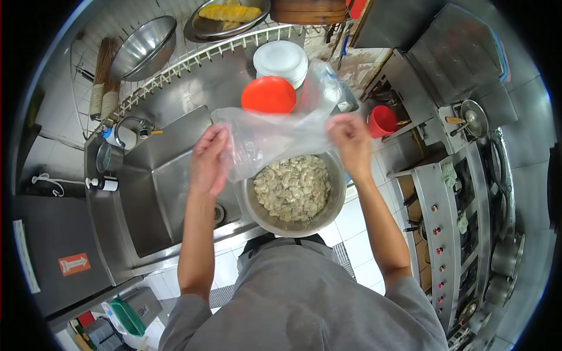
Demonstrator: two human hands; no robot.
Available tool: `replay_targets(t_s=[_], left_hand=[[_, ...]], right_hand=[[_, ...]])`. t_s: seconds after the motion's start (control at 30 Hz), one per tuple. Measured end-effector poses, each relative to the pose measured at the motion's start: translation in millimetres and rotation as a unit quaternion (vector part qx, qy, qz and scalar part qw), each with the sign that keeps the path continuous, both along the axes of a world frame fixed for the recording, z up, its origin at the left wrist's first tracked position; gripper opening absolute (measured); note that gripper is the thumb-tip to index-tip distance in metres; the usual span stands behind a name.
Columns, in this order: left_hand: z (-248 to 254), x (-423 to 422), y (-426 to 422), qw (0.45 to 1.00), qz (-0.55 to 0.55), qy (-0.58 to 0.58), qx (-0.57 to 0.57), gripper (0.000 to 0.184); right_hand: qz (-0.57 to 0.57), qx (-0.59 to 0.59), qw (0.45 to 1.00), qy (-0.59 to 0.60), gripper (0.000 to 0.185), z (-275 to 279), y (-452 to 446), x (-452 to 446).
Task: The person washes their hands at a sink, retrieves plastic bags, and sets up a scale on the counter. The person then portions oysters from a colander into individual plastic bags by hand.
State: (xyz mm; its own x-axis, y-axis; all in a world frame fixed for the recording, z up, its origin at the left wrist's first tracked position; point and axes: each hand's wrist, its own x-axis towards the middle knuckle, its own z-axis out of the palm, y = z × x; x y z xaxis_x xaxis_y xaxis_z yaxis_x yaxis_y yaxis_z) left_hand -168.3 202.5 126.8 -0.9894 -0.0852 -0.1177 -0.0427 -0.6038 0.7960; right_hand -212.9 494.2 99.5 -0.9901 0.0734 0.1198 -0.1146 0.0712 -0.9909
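Note:
A clear plastic bag (275, 137) is stretched between my two hands, above the far part of a large metal bowl (253, 209). My left hand (209, 158) is closed on the bag's left edge. At the right end, my right hand (349, 140) pinches the bag, slightly smeared by motion. Pale grey-green, wet pieces (293, 190), which look like shucked oysters, fill much of the bowl. The bag partly hides the bowl's far rim.
Behind the bag are a red plate (268, 95) and stacked white plates (281, 61). A steel sink (140, 205) with a faucet (126, 131) lies left. On the right stand a red bucket (382, 121) and a stove (436, 234). Metal bowls (144, 50) rest on the rack above.

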Motion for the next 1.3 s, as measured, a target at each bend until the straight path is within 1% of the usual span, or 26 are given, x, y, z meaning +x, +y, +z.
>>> replay_targets(t_s=[0.07,0.13,0.17,0.2,0.23,0.27,0.3,0.33,0.37,0.4,0.47,0.5,0.53,0.6,0.63,0.67,0.7,0.73,0.8,0.83,0.87,0.93,1.07,1.13,1.27,1.3], left_hand=[[-3.2,11.7,-13.1,0.998,0.044,-0.015,-0.050,0.017],[-3.2,22.3,-23.0,0.963,0.101,0.045,-0.247,0.017],[-2.2,29.9,-20.1,0.960,0.116,0.043,-0.251,0.017],[4.5,36.5,-5.9,0.939,0.135,0.058,-0.311,0.015],[8.8,41.3,5.7,0.914,0.150,0.069,-0.372,0.013],[5.0,42.8,11.4,0.911,0.160,0.064,-0.376,0.013],[-3.7,41.2,16.4,0.898,0.155,0.092,-0.402,0.015],[-2.7,40.3,22.2,0.885,0.148,0.121,-0.426,0.017],[1.4,44.6,24.9,0.922,0.154,0.087,-0.345,0.019],[-6.2,46.4,19.4,0.923,0.156,0.083,-0.343,0.019],[-26.8,46.7,-0.4,0.975,0.159,0.139,-0.072,0.026],[-24.6,50.6,-3.8,0.983,0.124,0.134,0.013,0.018],[-29.4,53.7,-8.3,0.983,0.127,0.131,0.015,0.018],[-36.9,56.5,-13.4,0.994,0.013,0.094,0.047,0.015],[-36.0,57.6,-13.9,0.995,0.013,0.090,0.050,0.015],[-34.8,58.2,-14.6,0.974,0.019,0.059,-0.217,0.017],[-32.7,57.0,-14.2,0.884,0.023,0.026,-0.467,0.019],[-36.0,55.6,-15.2,0.886,0.022,0.024,-0.463,0.019],[-43.2,51.9,-23.8,0.762,0.122,0.018,-0.635,0.024],[-48.8,50.0,-30.0,0.763,0.122,0.018,-0.634,0.024],[-56.8,49.4,-37.2,0.739,0.122,0.019,-0.662,0.025],[-70.2,50.4,-50.0,0.716,0.118,0.024,-0.687,0.027],[-73.4,50.0,-57.5,0.685,0.119,0.011,-0.719,0.033],[-71.1,50.9,-57.1,0.675,0.125,0.013,-0.727,0.035],[-66.6,46.2,-51.9,0.663,0.130,0.045,-0.736,0.032],[-65.8,43.9,-48.4,0.661,0.126,0.053,-0.738,0.031]], right_hand=[[0.043,0.055,0.997,-0.023,0.030,-20.3,-9.8,7.6],[-0.003,0.110,0.994,-0.014,0.042,-14.4,-26.1,16.3],[0.028,0.058,0.998,-0.003,0.044,-7.1,-36.8,18.3],[0.044,0.054,0.998,-0.001,0.044,7.2,-53.5,23.9],[0.132,-0.056,0.990,-0.015,0.042,23.9,-72.4,32.5],[0.214,-0.164,0.962,-0.033,0.040,31.7,-88.0,39.0],[0.222,-0.166,0.960,-0.034,0.040,30.6,-101.1,38.6],[0.214,-0.097,0.972,-0.020,0.036,29.2,-112.9,32.5],[0.204,-0.025,0.979,-0.007,0.032,26.8,-119.2,25.5],[0.206,-0.023,0.978,-0.009,0.032,17.1,-120.1,15.9],[0.221,-0.077,0.972,-0.028,0.026,-15.7,-117.4,-6.7],[0.252,-0.061,0.965,-0.043,0.025,-22.5,-116.8,-9.2],[0.255,-0.058,0.964,-0.046,0.025,-30.7,-118.7,-8.3],[0.263,0.014,0.964,-0.029,0.025,-42.3,-122.5,-3.8],[0.263,0.016,0.964,-0.034,0.025,-44.2,-121.5,-3.5],[0.270,0.028,0.962,-0.026,0.029,-45.8,-118.2,-4.8],[0.277,0.041,0.960,-0.018,0.033,-45.5,-113.8,-5.6],[0.277,0.045,0.960,-0.022,0.033,-39.9,-104.7,-4.1],[0.265,0.232,0.935,0.049,0.044,-24.9,-75.4,-3.0],[0.259,0.280,0.924,0.023,0.061,-36.0,-57.9,-6.0],[0.259,0.281,0.924,0.022,0.061,-51.6,-41.2,-5.7],[0.243,0.520,0.815,0.081,0.076,-75.6,-17.3,3.5],[0.229,0.563,0.793,0.045,0.092,-95.8,-33.6,36.2],[0.279,0.493,0.820,-0.088,0.102,-97.7,-41.2,33.6],[0.282,0.503,0.810,-0.104,0.095,-93.9,-47.4,45.3],[0.262,0.493,0.827,-0.064,0.089,-85.2,-53.0,53.3]])
